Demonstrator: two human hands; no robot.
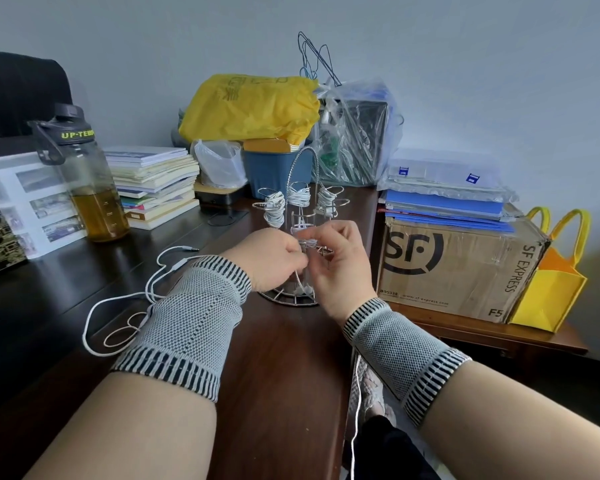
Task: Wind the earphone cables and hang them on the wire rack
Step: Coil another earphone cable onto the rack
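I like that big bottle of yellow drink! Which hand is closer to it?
Left. The left hand is at the wire rack, to the right of the bottle; the right hand is farther right.

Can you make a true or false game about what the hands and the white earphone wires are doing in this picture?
1. Both hands are at the wire rack. True: the left hand and right hand pinch a white earphone cable at it.
2. No wound bundles hang on the rack yet. False: at least three already hang from its upper loops.
3. A loose earphone cable lies on the dark desk beside the left wrist. True.
4. The water bottle is on the right, by the cardboard box. False: it stands on the left, near the stack of books.
5. The bag behind the rack is red. False: it is yellow.
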